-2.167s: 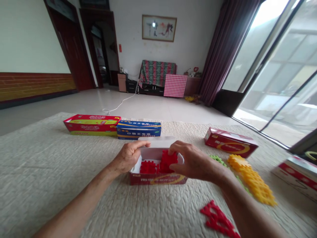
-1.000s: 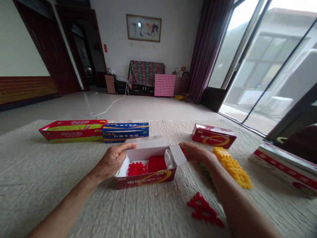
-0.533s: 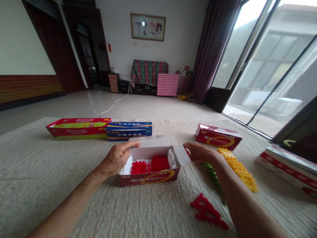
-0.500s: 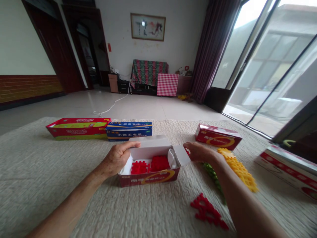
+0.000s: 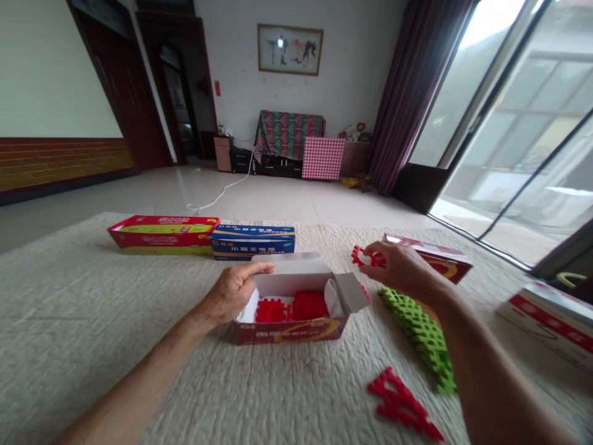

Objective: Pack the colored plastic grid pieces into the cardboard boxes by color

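Prob. mid-pick: handling a red lattice piece w/ the right hand while steadying an open-topped box w/ the left hand. Calling next, prob., for a light pinch, a path clear of the raised end flap, and no knock to the green strip by the forearm. Re right hand: thumb and fingertips only a little apart, seemingly pinching the lattice piece btwn them; can't tell if lifted off the quilted mat. Re left hand: curled round the box's left end, thumb along the back rim. Location of the lattice piece: toward the mat's far edge, beyond the flap, near the left end of a maroon box. Inside the open-topped box, approx. mid-mat: a flat red panel at left, a red block at right (w/ white lining at both ends). Toward the mat's right side: the green strip, running diagonally, plus a loose red segment nearby. Along the far edge: a blue box, then a red-and-lime box nearer the far-left corner.
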`<move>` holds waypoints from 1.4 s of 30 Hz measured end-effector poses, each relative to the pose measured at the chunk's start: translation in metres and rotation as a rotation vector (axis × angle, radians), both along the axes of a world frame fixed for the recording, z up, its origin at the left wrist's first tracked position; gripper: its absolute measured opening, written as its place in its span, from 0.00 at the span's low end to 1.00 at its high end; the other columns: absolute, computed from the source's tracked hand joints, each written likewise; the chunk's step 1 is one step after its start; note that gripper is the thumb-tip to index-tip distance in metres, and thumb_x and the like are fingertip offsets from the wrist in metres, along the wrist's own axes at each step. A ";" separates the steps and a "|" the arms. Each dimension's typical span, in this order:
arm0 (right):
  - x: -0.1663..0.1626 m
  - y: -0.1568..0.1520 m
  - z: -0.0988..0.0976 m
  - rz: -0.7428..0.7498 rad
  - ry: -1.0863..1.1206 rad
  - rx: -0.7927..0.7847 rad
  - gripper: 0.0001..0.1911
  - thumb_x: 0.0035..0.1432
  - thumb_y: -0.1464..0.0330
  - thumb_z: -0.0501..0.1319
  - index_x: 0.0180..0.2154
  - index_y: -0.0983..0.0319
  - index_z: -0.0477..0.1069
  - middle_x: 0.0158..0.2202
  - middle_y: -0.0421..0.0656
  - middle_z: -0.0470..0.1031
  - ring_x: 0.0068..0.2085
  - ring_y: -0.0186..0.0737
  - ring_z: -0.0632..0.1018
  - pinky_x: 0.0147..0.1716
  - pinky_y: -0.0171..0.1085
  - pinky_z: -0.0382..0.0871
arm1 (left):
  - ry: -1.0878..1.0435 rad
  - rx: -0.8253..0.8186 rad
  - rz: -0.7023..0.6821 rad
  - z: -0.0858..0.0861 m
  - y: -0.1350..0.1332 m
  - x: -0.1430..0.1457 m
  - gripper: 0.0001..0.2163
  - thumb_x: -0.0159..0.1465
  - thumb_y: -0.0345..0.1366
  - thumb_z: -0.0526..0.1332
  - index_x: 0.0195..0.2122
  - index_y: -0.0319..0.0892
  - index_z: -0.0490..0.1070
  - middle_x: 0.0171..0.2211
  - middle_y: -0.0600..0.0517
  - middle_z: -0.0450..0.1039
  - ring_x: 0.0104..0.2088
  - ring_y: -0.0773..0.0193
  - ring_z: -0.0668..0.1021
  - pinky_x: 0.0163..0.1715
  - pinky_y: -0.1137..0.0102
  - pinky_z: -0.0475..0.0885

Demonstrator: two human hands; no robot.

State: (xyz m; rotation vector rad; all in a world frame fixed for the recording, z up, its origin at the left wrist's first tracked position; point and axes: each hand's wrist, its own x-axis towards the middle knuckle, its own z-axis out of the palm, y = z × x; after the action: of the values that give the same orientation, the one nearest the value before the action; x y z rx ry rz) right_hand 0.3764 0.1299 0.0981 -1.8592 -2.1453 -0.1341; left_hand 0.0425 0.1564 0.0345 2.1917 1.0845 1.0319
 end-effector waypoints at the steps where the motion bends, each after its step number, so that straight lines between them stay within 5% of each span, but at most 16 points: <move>1: -0.007 -0.004 0.004 0.031 0.026 0.046 0.17 0.53 0.59 0.61 0.42 0.62 0.74 0.39 0.47 0.78 0.37 0.44 0.77 0.36 0.40 0.68 | -0.005 0.002 0.000 0.000 0.000 0.000 0.21 0.57 0.27 0.48 0.47 0.39 0.74 0.47 0.50 0.77 0.50 0.63 0.76 0.56 0.67 0.66; 6: -0.059 -0.026 0.015 0.360 0.159 0.015 0.15 0.53 0.62 0.62 0.43 0.58 0.72 0.43 0.43 0.77 0.41 0.39 0.76 0.42 0.37 0.68 | -0.010 -0.007 0.020 0.004 -0.002 0.002 0.22 0.55 0.26 0.49 0.46 0.40 0.76 0.46 0.51 0.78 0.48 0.62 0.77 0.55 0.66 0.68; 9: -0.081 -0.031 0.011 0.428 0.144 -0.112 0.11 0.50 0.65 0.64 0.39 0.58 0.74 0.39 0.42 0.77 0.37 0.37 0.76 0.40 0.35 0.68 | -0.010 -0.001 0.019 0.006 -0.004 0.002 0.22 0.55 0.25 0.49 0.46 0.39 0.76 0.46 0.51 0.78 0.47 0.62 0.78 0.54 0.66 0.68; 26: -0.080 -0.028 0.002 0.359 0.084 -0.176 0.10 0.49 0.64 0.63 0.36 0.60 0.73 0.38 0.44 0.76 0.35 0.38 0.74 0.34 0.35 0.66 | 0.008 0.034 0.003 0.004 -0.002 0.001 0.21 0.56 0.25 0.49 0.47 0.39 0.75 0.46 0.50 0.78 0.48 0.63 0.77 0.54 0.67 0.68; 33: -0.033 -0.016 0.011 0.161 0.004 -0.071 0.11 0.52 0.69 0.59 0.40 0.60 0.73 0.40 0.45 0.77 0.39 0.42 0.76 0.40 0.39 0.66 | -0.001 0.021 0.003 0.001 -0.001 0.000 0.21 0.56 0.26 0.49 0.47 0.41 0.75 0.46 0.52 0.78 0.49 0.62 0.76 0.56 0.67 0.66; 37: -0.003 -0.003 -0.007 0.051 -0.051 -0.237 0.17 0.49 0.73 0.60 0.44 0.62 0.72 0.44 0.49 0.76 0.45 0.47 0.76 0.42 0.40 0.67 | 0.005 0.001 0.020 0.002 -0.002 0.000 0.20 0.56 0.27 0.50 0.46 0.41 0.75 0.46 0.52 0.78 0.48 0.62 0.77 0.55 0.66 0.67; 42: -0.003 0.008 -0.035 0.131 -0.076 -0.370 0.14 0.47 0.75 0.61 0.38 0.60 0.73 0.41 0.48 0.78 0.42 0.46 0.77 0.40 0.41 0.68 | -0.005 -0.016 0.031 0.005 -0.004 0.001 0.20 0.56 0.28 0.50 0.46 0.42 0.76 0.46 0.52 0.78 0.48 0.61 0.77 0.55 0.64 0.67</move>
State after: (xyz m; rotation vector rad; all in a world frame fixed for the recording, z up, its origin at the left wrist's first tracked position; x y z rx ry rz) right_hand 0.3732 0.1382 0.0628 -1.9171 -2.4714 0.2411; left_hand 0.0433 0.1524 0.0391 2.1646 1.1245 1.0378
